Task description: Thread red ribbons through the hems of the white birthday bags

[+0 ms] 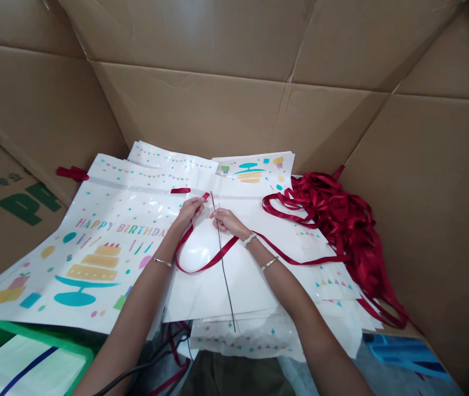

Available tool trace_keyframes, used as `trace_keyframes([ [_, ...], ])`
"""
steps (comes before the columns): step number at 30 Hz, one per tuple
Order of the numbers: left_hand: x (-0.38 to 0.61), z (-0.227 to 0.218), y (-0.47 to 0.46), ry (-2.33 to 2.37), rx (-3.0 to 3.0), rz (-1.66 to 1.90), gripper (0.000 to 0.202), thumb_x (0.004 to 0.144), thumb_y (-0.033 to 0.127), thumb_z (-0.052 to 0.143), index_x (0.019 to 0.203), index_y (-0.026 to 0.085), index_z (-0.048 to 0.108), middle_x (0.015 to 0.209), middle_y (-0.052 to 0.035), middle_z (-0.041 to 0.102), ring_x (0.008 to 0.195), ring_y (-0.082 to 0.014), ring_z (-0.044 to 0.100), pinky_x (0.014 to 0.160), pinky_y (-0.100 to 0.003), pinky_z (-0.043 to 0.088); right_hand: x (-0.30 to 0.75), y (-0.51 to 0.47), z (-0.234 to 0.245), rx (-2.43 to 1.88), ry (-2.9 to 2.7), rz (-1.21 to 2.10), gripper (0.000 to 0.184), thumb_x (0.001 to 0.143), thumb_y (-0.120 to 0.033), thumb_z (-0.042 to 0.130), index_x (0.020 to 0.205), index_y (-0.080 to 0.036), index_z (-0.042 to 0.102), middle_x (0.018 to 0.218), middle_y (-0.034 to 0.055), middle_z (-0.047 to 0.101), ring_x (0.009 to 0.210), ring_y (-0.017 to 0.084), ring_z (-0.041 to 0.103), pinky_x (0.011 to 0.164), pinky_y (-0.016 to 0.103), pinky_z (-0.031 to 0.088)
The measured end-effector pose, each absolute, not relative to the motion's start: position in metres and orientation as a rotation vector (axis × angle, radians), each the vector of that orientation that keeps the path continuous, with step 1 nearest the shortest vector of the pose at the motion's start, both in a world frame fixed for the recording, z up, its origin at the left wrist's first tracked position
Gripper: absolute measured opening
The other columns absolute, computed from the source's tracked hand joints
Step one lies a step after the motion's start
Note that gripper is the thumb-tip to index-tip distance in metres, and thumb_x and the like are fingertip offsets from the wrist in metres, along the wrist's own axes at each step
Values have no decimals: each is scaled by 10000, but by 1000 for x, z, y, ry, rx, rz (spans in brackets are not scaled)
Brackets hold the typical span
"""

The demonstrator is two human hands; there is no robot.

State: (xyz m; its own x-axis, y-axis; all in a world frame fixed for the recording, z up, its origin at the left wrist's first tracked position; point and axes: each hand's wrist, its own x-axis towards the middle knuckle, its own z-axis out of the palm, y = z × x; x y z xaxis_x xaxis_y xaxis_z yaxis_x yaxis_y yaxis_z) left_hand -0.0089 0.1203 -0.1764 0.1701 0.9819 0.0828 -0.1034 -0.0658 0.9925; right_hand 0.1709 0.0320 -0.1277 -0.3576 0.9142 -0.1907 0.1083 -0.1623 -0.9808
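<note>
The thin dark rod (226,286) is in the right hand (226,221), pinched between fingertips and thumb, above the white sheet (193,302). Its long axis runs nearly straight away from the person, the far tip leaning slightly left and the near end reaching past the sheet's near edge. The rod looks straight and slender, with a small loop and a touch of red at the far tip. The left hand (193,209) pinches the red ribbon (193,271), its short end pointing away and right, beside that tip. Flat and glossy, the ribbon curves in 1 loop toward the red ribbon heap (337,220).
</note>
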Motion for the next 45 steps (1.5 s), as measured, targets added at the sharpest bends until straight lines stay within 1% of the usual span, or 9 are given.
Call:
trace_keyframes([
  [8, -8, -178, 121, 994, 1282, 1180, 320, 836, 403, 773, 707, 154, 619, 531, 11, 519, 419, -56, 341, 423, -194, 222, 171, 39, -138, -1247, -1451, 1561, 399, 1030, -388, 650, 1337, -137, 616, 1280, 114, 631, 1101, 221, 657, 938, 414, 594],
  [19, -11, -178, 123, 938, 1261, 1162, 311, 830, 406, 792, 761, 126, 677, 531, 14, 517, 412, -52, 346, 425, -186, 215, 174, 47, -149, -1191, -1506, 1538, 344, 1039, -379, 641, 1267, -121, 636, 1157, 88, 660, 966, 174, 673, 829, 336, 611],
  [25, -14, -182, 123, 864, 1288, 1168, 421, 862, 466, 787, 670, 150, 584, 516, 13, 508, 400, -47, 331, 425, -192, 223, 179, 47, -153, -1161, -1539, 1530, 324, 1039, -375, 643, 1239, -120, 642, 1114, 79, 663, 909, 154, 672, 780, 304, 610],
  [28, -14, -182, 123, 825, 1239, 1206, 388, 839, 456, 822, 741, 153, 601, 523, 25, 515, 388, -45, 322, 413, -195, 214, 181, 47, -154, -1144, -1555, 1530, 333, 1039, -378, 643, 1253, -123, 640, 1142, 85, 661, 940, 164, 673, 807, 322, 612],
  [30, -14, -180, 122, 778, 1194, 1238, 337, 823, 420, 847, 903, 155, 655, 540, 44, 525, 386, -47, 325, 409, -189, 213, 181, 47, -155, -1134, -1564, 1531, 337, 1038, -380, 644, 1254, -121, 640, 1141, 85, 661, 942, 166, 674, 807, 323, 612],
  [34, -16, -177, 120, 650, 1124, 1257, 455, 848, 356, 843, 1236, 215, 650, 564, 81, 508, 398, -53, 346, 416, -167, 245, 181, 47, -155, -1107, -1582, 1539, 350, 1036, -384, 645, 1270, -124, 637, 1169, 92, 657, 974, 177, 674, 835, 342, 612],
  [36, -16, -176, 119, 599, 1090, 1238, 420, 870, 352, 826, 1229, 203, 667, 567, 78, 493, 403, -53, 354, 411, -163, 261, 181, 46, -154, -1094, -1587, 1541, 357, 1036, -386, 645, 1280, -125, 635, 1185, 95, 655, 993, 184, 674, 851, 353, 611],
  [41, -8, -175, 120, 562, 900, 1279, 229, 940, 349, 765, 1026, 144, 708, 561, 75, 456, 383, -39, 329, 378, -160, 264, 180, 44, -152, -1077, -1589, 1528, 345, 1039, -385, 642, 1263, -122, 637, 1145, 87, 661, 945, 167, 674, 811, 326, 612],
  [45, 2, -168, 116, 520, 739, 1282, 201, 989, 343, 720, 1059, 155, 708, 592, 73, 479, 382, -36, 332, 372, -164, 282, 177, 43, -150, -1086, -1578, 1496, 341, 1039, -386, 642, 1252, -120, 640, 1130, 83, 663, 932, 163, 674, 800, 319, 611],
])
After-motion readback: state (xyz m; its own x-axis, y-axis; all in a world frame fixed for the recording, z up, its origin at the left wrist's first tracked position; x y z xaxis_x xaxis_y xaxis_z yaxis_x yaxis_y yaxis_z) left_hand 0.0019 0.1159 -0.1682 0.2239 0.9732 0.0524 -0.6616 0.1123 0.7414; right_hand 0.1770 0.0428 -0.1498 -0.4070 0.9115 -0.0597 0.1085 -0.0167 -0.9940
